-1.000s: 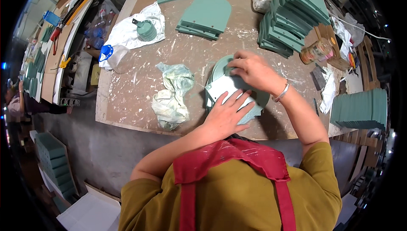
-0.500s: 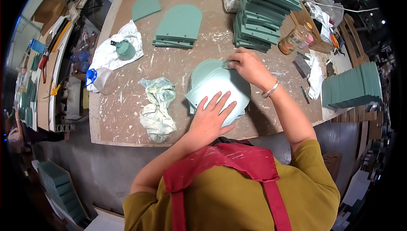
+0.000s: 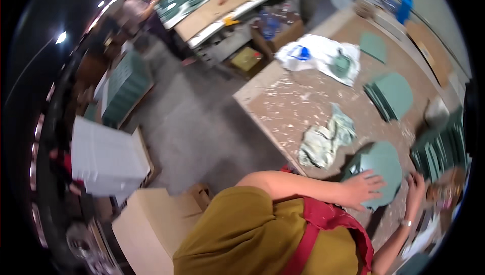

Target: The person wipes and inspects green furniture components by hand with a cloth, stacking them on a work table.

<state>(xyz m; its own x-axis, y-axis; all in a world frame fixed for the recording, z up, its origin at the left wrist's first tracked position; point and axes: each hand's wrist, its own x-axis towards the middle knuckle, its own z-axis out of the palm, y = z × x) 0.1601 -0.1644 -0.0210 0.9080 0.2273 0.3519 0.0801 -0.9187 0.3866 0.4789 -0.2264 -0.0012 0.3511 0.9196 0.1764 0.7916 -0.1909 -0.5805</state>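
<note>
My left hand [image 3: 362,190] lies flat with fingers spread on a small stack of green round-topped panels [image 3: 386,161] near the table's front edge. Beside the stack's right edge is my right hand [image 3: 415,189], its fingers curled together. Whatever those fingers may hold is hidden and blurred. A crumpled, stained cloth [image 3: 318,146] rests on the table just left of the panels. Farther back sits another small stack of green panels [image 3: 396,95], with a single green panel [image 3: 374,46] beyond it.
A green bottle [image 3: 341,64] lies on a white cloth [image 3: 310,47] at the far side. A tall green panel stack [image 3: 439,148] and a jar [image 3: 444,189] stand at right. Left of the table are a white block-like stack [image 3: 108,156], green stacks [image 3: 126,85] and a person [image 3: 144,15] by another bench.
The view has swung left, bringing the floor and the person at the other bench into sight. My left hand stays on the panels; my right hand has moved down along their right edge.
</note>
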